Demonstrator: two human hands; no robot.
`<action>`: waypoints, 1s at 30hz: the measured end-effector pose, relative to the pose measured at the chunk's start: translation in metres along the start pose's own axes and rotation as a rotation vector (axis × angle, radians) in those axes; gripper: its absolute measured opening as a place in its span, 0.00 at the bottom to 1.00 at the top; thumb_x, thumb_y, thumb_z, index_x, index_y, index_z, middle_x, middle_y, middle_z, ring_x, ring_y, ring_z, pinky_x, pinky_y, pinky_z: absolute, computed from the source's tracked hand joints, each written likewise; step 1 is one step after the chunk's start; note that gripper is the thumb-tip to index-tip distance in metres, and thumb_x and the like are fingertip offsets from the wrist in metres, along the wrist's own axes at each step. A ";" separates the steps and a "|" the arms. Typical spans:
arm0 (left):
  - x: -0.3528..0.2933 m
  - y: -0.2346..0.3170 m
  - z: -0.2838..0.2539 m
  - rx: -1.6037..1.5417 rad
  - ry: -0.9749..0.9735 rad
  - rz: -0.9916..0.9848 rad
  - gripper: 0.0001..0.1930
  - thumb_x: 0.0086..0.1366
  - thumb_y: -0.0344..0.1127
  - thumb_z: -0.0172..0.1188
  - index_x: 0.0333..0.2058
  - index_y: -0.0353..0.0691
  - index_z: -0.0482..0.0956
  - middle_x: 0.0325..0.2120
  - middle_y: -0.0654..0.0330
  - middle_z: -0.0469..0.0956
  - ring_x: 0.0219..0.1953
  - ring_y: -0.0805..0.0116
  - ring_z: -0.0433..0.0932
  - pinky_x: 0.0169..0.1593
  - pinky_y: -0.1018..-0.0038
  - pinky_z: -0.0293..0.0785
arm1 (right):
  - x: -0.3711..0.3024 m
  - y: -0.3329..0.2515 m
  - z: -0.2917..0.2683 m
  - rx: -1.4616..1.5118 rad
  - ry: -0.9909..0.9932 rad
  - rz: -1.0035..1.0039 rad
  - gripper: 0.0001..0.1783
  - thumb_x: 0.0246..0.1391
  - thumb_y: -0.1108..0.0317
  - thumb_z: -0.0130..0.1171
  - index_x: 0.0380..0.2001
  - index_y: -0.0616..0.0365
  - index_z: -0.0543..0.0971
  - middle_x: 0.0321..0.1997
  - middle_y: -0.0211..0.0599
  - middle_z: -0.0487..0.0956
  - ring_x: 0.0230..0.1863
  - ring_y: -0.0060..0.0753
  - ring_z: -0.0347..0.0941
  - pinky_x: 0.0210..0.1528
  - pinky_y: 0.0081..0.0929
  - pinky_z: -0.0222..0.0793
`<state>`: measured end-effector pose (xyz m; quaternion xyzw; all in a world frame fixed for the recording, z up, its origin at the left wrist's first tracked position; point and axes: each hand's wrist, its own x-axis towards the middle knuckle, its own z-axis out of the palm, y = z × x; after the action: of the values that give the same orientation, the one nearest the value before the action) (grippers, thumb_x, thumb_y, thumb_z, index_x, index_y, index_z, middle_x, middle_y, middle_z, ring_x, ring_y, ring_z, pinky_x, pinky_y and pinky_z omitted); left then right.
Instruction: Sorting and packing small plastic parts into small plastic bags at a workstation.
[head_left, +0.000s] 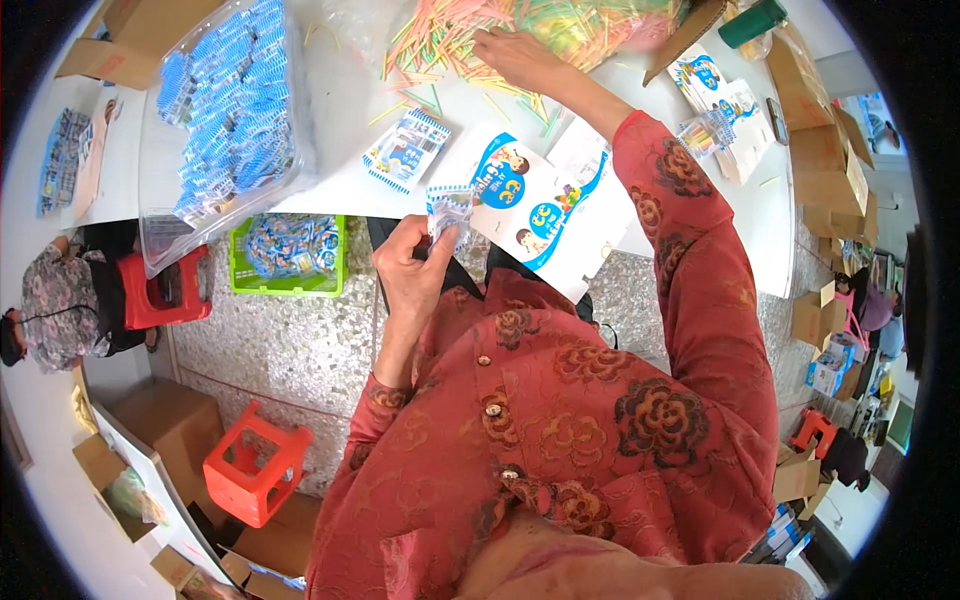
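Note:
My left hand [410, 265] pinches a small blue-and-white packet [450, 206] between thumb and fingers, just off the table's near edge. My right hand [515, 58] reaches to the far side, its fingers bent together at a pile of thin pink, yellow and green straws [437, 45]. Whatever may be between its fingertips is hidden. Another striped packet [406, 150] lies on the white table, left of a printed white carton [528, 205] with blue patches and cartoon figures. That carton sits at the near edge, right of my left hand.
A clear plastic tub [300, 130] of blue packets stands at left. Below it on the floor is a green crate [338, 282] with more packets. Red stools [258, 465] and cardboard boxes stand around. More flat cartons [745, 125] and a phone [776, 120] lie at right. Other people sit nearby.

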<state>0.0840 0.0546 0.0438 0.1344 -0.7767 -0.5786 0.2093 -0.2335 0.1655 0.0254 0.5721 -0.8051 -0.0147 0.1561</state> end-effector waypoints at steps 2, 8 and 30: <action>0.000 0.005 0.000 0.020 -0.001 -0.001 0.06 0.51 0.27 0.65 0.26 0.31 0.77 0.18 0.63 0.73 0.19 0.80 0.66 0.24 0.81 0.62 | -0.005 -0.003 -0.003 -0.008 0.011 -0.016 0.10 0.43 0.79 0.50 0.33 0.63 0.72 0.41 0.39 0.72 0.44 0.41 0.71 0.39 0.35 0.71; 0.001 0.004 0.004 -0.035 -0.010 0.015 0.06 0.51 0.27 0.65 0.26 0.31 0.77 0.18 0.63 0.73 0.19 0.81 0.65 0.24 0.81 0.62 | -0.018 -0.016 -0.005 0.099 -0.161 0.165 0.10 0.42 0.79 0.52 0.33 0.62 0.74 0.32 0.43 0.76 0.40 0.43 0.74 0.36 0.35 0.73; -0.002 0.006 0.000 -0.013 -0.032 -0.011 0.06 0.52 0.26 0.64 0.27 0.31 0.78 0.20 0.62 0.75 0.21 0.80 0.68 0.26 0.82 0.64 | 0.022 -0.071 -0.020 0.068 -0.381 0.310 0.09 0.39 0.79 0.58 0.29 0.63 0.80 0.33 0.47 0.80 0.38 0.42 0.78 0.37 0.33 0.75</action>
<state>0.0860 0.0576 0.0495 0.1282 -0.7756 -0.5868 0.1943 -0.1699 0.1239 0.0354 0.4334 -0.8982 -0.0712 -0.0176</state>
